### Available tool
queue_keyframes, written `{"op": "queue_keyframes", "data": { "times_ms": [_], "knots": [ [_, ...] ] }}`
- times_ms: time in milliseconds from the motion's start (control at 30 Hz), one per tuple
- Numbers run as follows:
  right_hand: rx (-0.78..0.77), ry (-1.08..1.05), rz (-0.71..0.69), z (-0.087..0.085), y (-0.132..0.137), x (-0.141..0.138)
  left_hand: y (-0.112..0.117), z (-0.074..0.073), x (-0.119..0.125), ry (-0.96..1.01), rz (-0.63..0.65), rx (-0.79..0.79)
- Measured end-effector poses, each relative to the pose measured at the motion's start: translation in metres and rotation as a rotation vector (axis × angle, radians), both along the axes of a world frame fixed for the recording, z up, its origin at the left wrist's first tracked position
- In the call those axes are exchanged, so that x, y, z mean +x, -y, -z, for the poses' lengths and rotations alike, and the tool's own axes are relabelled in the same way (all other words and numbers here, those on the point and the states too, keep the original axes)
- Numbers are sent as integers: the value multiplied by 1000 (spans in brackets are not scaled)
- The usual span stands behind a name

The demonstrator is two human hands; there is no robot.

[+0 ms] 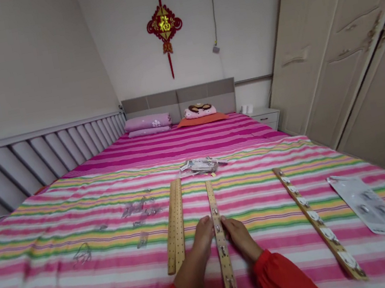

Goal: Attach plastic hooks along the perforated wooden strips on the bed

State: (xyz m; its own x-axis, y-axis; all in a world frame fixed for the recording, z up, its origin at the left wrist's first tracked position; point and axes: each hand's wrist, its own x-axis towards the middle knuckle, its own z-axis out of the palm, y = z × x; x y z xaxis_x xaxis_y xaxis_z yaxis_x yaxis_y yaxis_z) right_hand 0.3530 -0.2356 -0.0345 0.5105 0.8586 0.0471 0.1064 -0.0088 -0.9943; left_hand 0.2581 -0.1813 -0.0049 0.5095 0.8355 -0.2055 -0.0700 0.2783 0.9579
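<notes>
A narrow wooden strip with a row of holes lies lengthwise before me on the striped sheet, with several small shiny metal pieces along its top. My left hand holds its left edge, fingers closed and thumb toward the far end. From the other side, my right hand grips the right edge, thumb up against the strip. The undersides of both hands are hidden. To the left, two more perforated wooden strips lie side by side. Farther right rests a wooden strip bearing several white round pieces.
Small clear plastic packets are scattered to the left. Beyond the strips lies a clear bag of parts. A blister pack sits at the right. A bed rail borders the left, and a wardrobe stands on the right.
</notes>
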Motion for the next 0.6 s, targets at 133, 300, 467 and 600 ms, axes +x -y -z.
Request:
{"op": "queue_keyframes", "data": {
  "times_ms": [133,300,467,600],
  "knots": [
    [-13,6,7,3,24,-10,24,6,-11,15,-38,-44],
    [-42,8,27,8,57,-19,56,14,-26,51,-66,-136],
    [-58,-34,15,12,75,-23,71,14,-37,19,-64,-191],
    [-117,-108,17,16,77,-21,59,3,-60,-81,-134,-37]
  ]
}}
